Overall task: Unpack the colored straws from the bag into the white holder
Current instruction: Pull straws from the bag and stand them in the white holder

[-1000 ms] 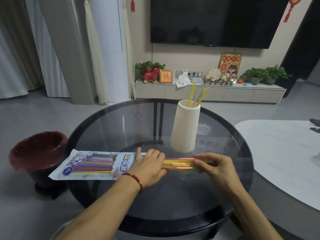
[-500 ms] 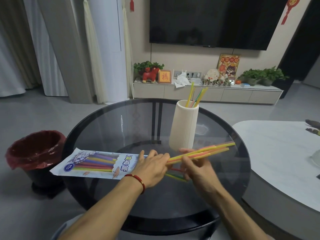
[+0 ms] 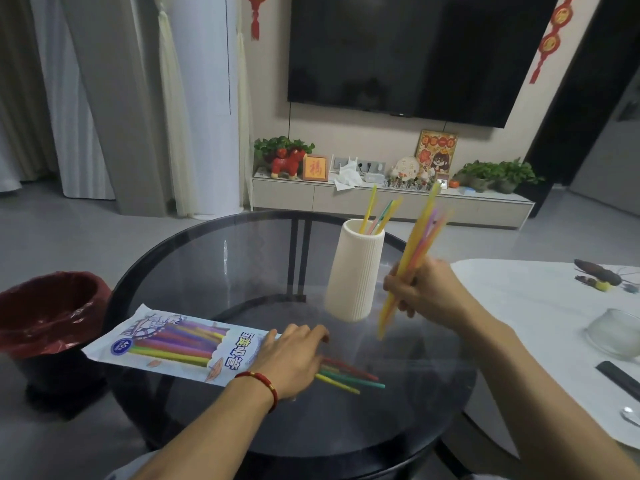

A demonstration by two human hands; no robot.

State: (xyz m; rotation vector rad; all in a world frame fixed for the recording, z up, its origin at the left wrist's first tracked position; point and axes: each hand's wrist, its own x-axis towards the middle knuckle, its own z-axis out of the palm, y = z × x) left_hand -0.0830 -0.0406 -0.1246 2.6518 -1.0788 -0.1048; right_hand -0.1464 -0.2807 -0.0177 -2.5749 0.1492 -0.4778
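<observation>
The white ribbed holder point(image 3: 353, 271) stands on the round glass table point(image 3: 214, 271) with a few straws sticking out of its top. My right hand point(image 3: 426, 294) grips a bundle of colored straws point(image 3: 414, 251), tilted nearly upright just right of the holder. The printed straw bag point(image 3: 166, 344) lies flat at the table's left, still holding several straws. My left hand point(image 3: 289, 358) presses flat on the bag's open end. A few loose straws point(image 3: 349, 377) stick out from under that hand onto the glass.
A red-lined bin point(image 3: 48, 313) sits on the floor left of the table. To the right is a white table point(image 3: 540, 306) with a glass bowl point(image 3: 614, 336) and small items. A TV and low cabinet line the far wall.
My right hand has pulled a bundle of straws out of the bag, lifted it and swung it from flat to nearly upright beside the holder. My left hand stayed on the bag.
</observation>
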